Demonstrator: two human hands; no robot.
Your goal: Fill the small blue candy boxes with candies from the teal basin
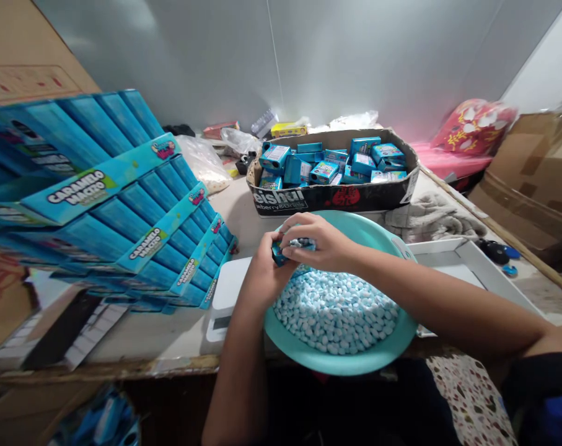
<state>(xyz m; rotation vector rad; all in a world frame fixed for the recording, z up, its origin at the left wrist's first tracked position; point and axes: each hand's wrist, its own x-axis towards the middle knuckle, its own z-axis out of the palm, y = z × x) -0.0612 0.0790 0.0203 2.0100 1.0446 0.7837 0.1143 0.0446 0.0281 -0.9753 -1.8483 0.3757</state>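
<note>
My left hand (264, 266) is wrapped around a small blue candy box (277, 253), held above the far left part of a teal basin (341, 367). Over the box's top, my right hand (320, 240) is closed with its fingers curled. Pale bits that look like candies show between those fingers; the box's opening is mostly hidden. White and light blue candies (341, 310) fill the bottom of the basin.
Behind the basin, a black carton (331, 201) holds several small blue boxes. Blue display trays (136, 204) are stacked at left. A white scale (232, 285) sits beside the basin. At right are a grey cloth (434, 217) and a white box lid (476, 272).
</note>
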